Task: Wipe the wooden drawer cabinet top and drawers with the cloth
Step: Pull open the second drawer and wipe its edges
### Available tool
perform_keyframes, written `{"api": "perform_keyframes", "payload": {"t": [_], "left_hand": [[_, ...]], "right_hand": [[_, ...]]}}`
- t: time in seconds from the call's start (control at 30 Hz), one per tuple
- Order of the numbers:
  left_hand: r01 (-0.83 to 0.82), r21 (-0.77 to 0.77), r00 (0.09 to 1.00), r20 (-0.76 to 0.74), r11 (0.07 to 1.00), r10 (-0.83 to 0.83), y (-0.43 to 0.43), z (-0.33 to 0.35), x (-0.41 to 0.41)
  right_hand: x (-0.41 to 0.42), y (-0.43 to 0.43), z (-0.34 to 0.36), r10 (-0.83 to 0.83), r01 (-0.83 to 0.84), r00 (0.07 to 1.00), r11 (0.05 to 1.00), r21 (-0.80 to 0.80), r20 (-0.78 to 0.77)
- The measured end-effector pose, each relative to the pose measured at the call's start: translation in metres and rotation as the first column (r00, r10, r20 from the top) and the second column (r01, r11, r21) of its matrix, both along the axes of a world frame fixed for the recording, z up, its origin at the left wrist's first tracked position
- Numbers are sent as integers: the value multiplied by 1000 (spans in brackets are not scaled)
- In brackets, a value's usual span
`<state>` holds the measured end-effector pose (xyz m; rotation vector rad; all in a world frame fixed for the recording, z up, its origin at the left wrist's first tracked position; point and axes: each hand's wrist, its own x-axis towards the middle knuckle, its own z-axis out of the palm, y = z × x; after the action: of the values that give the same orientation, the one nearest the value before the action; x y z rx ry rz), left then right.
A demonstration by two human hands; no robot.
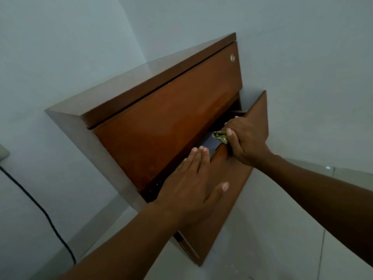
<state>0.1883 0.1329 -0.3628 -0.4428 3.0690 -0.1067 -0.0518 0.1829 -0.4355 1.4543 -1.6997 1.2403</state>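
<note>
Forearms first, both reaching up from the bottom edge toward the cabinet, which stands in a wall corner. My left hand lies flat on the front of the lower drawer, fingers straight and together, tips at the drawer's top edge, grasping nothing. My right hand is clenched round the cloth — a small green wad showing past the thumb, pressed on the top edge of that same drawer, which stands partly pulled out. The upper drawer is closed above it, its lock near the right end.

As I read it, the step is wiping the lower drawer's top edge and the lip behind it. To do it well I would hold the flat hand firm as a brace, so the drawer does not slide while the cloth drags. The cloth is bunched tight; loosening it a little would put more fabric on the narrow edge. I would run it in one long pass along the edge toward my left fingertips, lifting those tips clear before the cloth arrives.

One risk — the gap under the upper drawer is tight, and knuckles could catch there if the drawer shifts inward. How clean the top is I cannot tell.
</note>
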Motion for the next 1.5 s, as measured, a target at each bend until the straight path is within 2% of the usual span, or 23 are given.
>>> {"api": "perform_keyframes", "payload": {"t": [0.3,0.4,0.57,0.8,0.87,0.97,1.03,1.07,1.1,1.17,1.23,1.37,1.5], "left_hand": [[126,-258,989,102,958,-102,-16,3,-75],[135,-200,989,90,970,-119,-18,5,-101],[104,41,994,37,994,-106,-15,2,-113],[76,106,997,19,991,-79,-11,3,-112],[58,104,998,17,993,-60,-10,3,-111],[50,86,999,7,995,-51,-10,2,-109],[39,88,999,-23,995,-38,-10,2,-107],[29,96,999,-44,995,-25,-10,1,-107],[14,107,998,-65,994,-7,-10,2,-106],[-19,135,994,-101,991,33,-10,2,-104],[-27,158,990,-131,987,48,-11,1,-101],[-39,217,983,-168,975,77,-17,-2,-99],[-10,164,984,-175,986,39,-14,-1,-99]], "right_hand": [[-67,-5,-9,-99,110,980,992,-61,170],[-87,-6,-15,-116,148,953,984,-95,281],[-113,-11,-18,-111,170,936,974,-152,333],[-137,-25,-20,-136,270,894,924,-271,428],[-136,-26,-11,-132,327,851,891,-315,508],[-111,-12,2,-74,475,681,802,-362,728],[-75,-6,0,-19,538,619,739,-406,785],[-55,-6,-4,2,518,636,740,-429,772],[-34,-10,-8,30,447,669,783,-434,743],[1,-23,-16,55,248,752,900,-359,657],[10,-30,-21,41,168,803,942,-292,594],[-17,-32,-27,6,146,841,961,-237,541],[-61,-29,-24,-74,193,841,967,-169,536]]}}
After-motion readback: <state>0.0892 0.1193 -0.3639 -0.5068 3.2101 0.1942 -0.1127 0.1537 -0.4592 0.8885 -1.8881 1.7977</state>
